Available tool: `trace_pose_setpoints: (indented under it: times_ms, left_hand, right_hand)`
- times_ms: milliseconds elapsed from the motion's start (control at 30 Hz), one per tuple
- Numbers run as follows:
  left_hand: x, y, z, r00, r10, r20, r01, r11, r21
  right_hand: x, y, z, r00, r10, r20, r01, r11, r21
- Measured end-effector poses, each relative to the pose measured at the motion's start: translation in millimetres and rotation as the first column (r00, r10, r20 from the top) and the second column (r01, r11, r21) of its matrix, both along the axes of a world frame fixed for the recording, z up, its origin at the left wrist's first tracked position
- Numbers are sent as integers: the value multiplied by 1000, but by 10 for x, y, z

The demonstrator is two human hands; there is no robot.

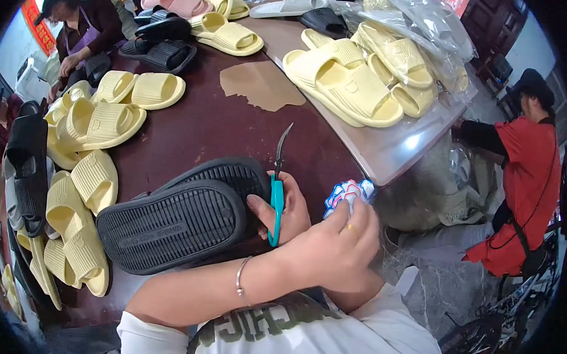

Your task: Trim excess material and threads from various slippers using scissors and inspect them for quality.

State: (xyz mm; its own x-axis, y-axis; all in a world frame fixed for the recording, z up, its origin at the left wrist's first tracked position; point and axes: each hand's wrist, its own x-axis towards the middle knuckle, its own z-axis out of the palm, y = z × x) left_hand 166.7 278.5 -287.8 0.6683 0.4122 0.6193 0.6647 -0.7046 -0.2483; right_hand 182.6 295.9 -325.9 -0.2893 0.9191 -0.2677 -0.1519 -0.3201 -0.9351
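My left forearm crosses over my right arm. My left hand (pixel 349 241), with a ring on one finger, reaches to the right and has its fingers closed on a bundle of small blue, white and red tags (pixel 348 194) by the table's edge. Curved-blade scissors (pixel 276 199) with a teal handle are in my right hand (pixel 288 212), blade pointing away from me. Its thumb lies at the edge of a pair of black slippers (pixel 172 225), which lean together with a ribbed sole facing up. Most of my right forearm is hidden.
Yellow slippers (pixel 100 126) line the table's left side, with black slippers (pixel 26 163) beside them. More yellow slippers (pixel 346 81) and clear plastic bags (pixel 426 21) lie on a pale board (pixel 400 151). Brown paper (pixel 259 86) lies mid-table. People work at left and right.
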Motion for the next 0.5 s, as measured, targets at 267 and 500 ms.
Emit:
trace_pose_setpoints:
  times_ms: [267, 500]
  left_hand:
    - [-98, -69, -193, 994, 40, -106, -77, 925, -373]
    - [-708, -534, 413, 997, 50, -62, -67, 948, -310]
  right_hand:
    - [-19, -15, -10, 999, -1, 51, -3, 995, 95]
    - [118, 146, -695, 984, -71, 162, -96, 555, 826]
